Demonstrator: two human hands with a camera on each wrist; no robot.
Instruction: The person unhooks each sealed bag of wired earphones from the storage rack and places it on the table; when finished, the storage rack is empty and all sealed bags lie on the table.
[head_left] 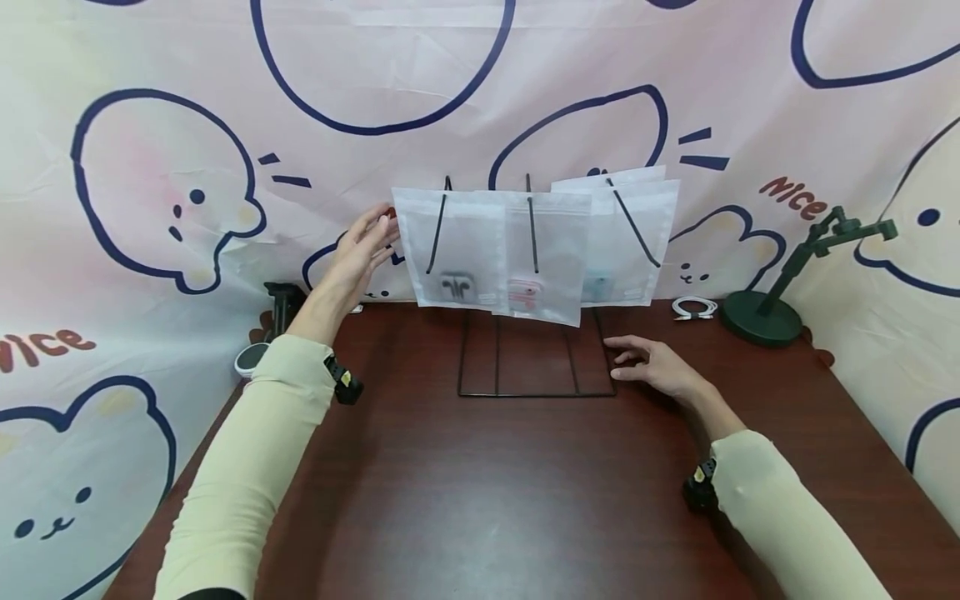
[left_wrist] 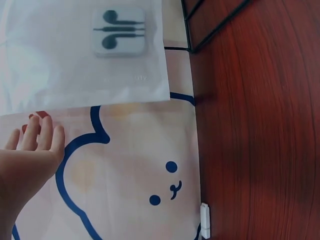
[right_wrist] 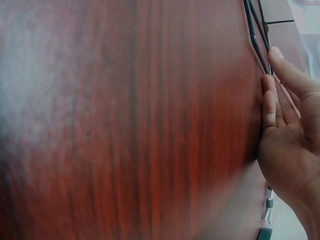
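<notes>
Three frosted white zip pouches hang side by side from the dark hooks of a black wire rack. Through the left pouch shows a square case of wired earphones. The middle pouch has something reddish inside, and the right pouch something pale blue. Behind the right one, the edge of another pouch shows. At the left pouch's outer edge, my left hand is raised with fingers extended; contact is unclear. My right hand lies low beside the rack's base, its loosely extended fingertips at the right-hand wire.
A green stand with a jointed arm is at the back right, beside a coiled white cable. A black object and a round white item stand at the left edge. A patterned cloth rises behind the brown table.
</notes>
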